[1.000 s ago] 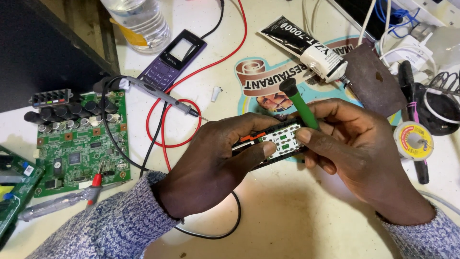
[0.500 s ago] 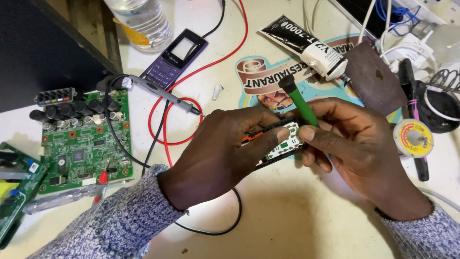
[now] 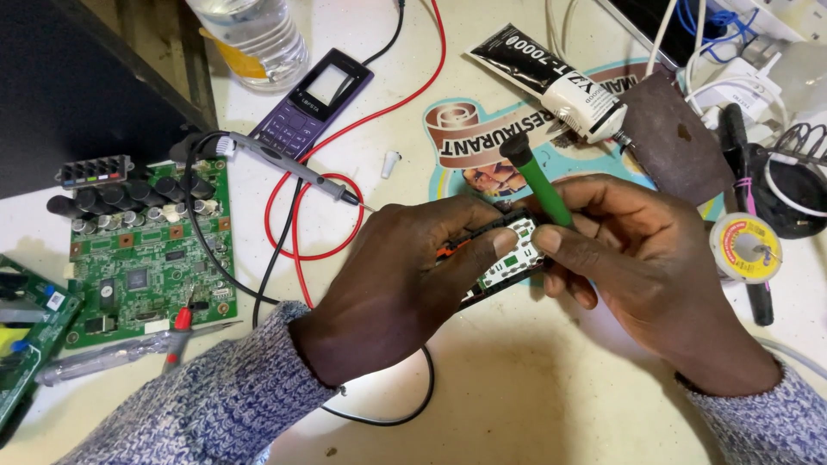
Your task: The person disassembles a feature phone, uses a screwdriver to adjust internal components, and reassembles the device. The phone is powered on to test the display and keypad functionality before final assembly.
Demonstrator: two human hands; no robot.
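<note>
My left hand grips a small opened phone body, its pale inner board facing up, over the middle of the white table. My right hand steadies the phone's right end and holds a green-handled screwdriver with a black cap; the tool stands tilted with its tip down on the board. Both hands touch the phone. The phone's lower edge is hidden by my fingers.
A green circuit board with black capacitors lies at left, with red and black probe leads beside it. A purple phone front cover, a water bottle, a black glue tube and a solder spool lie around.
The phone body has tilted slightly in my hands, and the screwdriver stays on it. The view has shifted a little.
</note>
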